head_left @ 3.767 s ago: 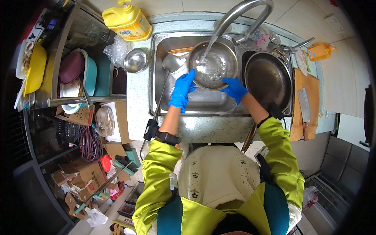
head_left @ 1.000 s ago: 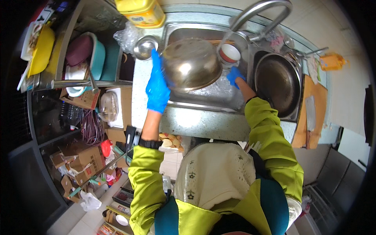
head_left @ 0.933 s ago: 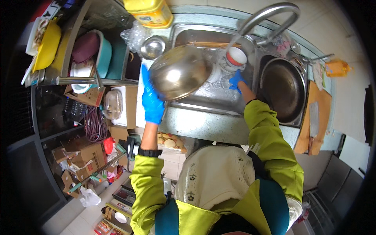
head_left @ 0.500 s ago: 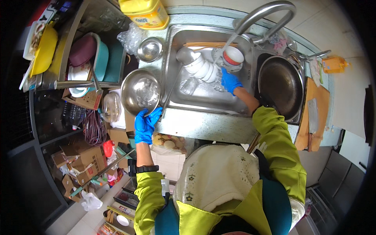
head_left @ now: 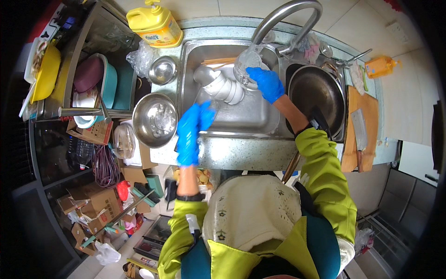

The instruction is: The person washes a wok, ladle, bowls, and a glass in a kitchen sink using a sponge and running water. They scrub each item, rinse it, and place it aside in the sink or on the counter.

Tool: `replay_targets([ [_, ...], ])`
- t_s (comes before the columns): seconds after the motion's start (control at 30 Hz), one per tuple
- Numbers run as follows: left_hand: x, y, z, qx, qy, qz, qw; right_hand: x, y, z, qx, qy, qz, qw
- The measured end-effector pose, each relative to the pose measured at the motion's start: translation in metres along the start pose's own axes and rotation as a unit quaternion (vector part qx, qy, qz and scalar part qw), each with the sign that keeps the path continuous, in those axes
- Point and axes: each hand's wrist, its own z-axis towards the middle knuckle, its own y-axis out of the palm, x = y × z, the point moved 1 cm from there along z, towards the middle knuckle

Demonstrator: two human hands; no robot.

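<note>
In a steel sink (head_left: 260, 122), my right hand (head_left: 265, 85), in a blue glove, is closed on a clear glass (head_left: 247, 61) under the tap (head_left: 284, 18). Water and the glass hide what lies behind it. My left hand (head_left: 189, 132), also gloved in blue, is over the sink's front left rim, its fingers smeared by motion. Something clear may be at its fingertips, but I cannot make it out. Left of the glass, white bowls (head_left: 224, 88) lie tilted against one another, with a steel ladle (head_left: 204, 76) beside them. Chopsticks (head_left: 218, 61) lie along the sink's back.
On the counter left of the sink stand a large steel bowl (head_left: 155, 132) with clear items in it, a small steel bowl (head_left: 162, 70) and a yellow pump jug (head_left: 155, 28). To the right are a dark frying pan (head_left: 316, 93) and a cleaver (head_left: 359, 128) on a cutting board (head_left: 350, 104).
My left hand has left the large bowl's rim and moved right to the sink. My right hand has risen to the tap with the glass. The whole view has shifted slightly.
</note>
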Motion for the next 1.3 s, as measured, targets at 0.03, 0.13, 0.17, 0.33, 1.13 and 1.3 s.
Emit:
replay_targets([
  [0.03, -0.008, 0.021, 0.022, -0.066, 0.003, 0.000, 0.998, 0.000, 0.001, 0.003, 0.035, 0.061, 0.175, 0.982],
  [0.13, -0.037, 0.074, 0.079, -0.056, -0.097, -0.087, 0.990, 0.002, 0.001, 0.009, 0.067, 0.119, 0.458, 0.878],
  [0.17, -0.039, 0.087, 0.096, -0.110, -0.176, -0.204, 0.957, 0.003, 0.001, 0.011, 0.077, 0.109, 0.518, 0.845],
  [0.33, -0.039, 0.128, 0.149, -0.171, -0.151, -0.362, 0.904, 0.011, -0.010, 0.016, 0.059, 0.078, 0.461, 0.882],
  [1.13, -0.025, 0.064, 0.112, -0.241, -0.231, -0.188, 0.924, -0.024, 0.042, 0.060, -0.064, 0.193, 0.734, 0.648],
  [1.3, -0.022, 0.030, 0.094, -0.250, -0.225, -0.345, 0.876, -0.031, 0.085, 0.043, -0.023, 0.228, 0.520, 0.823],
])
